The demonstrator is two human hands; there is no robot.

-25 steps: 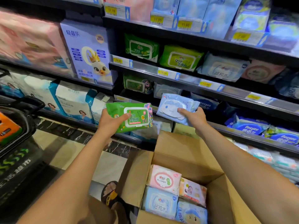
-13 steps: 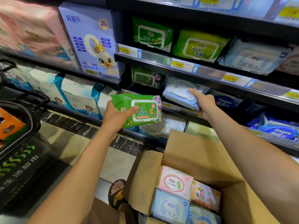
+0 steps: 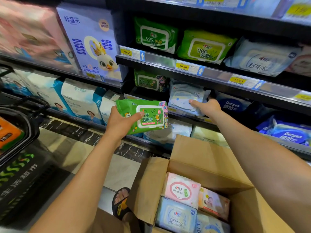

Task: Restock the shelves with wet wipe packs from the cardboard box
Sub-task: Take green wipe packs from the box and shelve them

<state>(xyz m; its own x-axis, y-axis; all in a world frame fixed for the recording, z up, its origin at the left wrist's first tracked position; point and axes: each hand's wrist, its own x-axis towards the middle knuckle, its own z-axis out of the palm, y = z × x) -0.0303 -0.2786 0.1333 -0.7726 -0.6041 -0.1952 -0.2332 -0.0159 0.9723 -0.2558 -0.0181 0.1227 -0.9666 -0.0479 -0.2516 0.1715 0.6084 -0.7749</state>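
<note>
My left hand grips a green wet wipe pack by its left end and holds it in front of the lower shelf. My right hand reaches into the shelf and holds a pale blue wipe pack that stands there; the thumb lies on its face and the fingers are hidden behind it. A matching green pack stands just left of it. Below my arms is the open cardboard box, which holds a pink pack, a light blue pack and others.
The shelf above carries green and white packs behind price tags. A dark blue Deeyeo pack sits right of my right hand. A black shopping basket stands at the left. A sandalled foot is beside the box.
My right hand carried the pale blue pack up from above the box and set it onto the shelf. My left hand kept its grip on the green pack and rose slightly.
</note>
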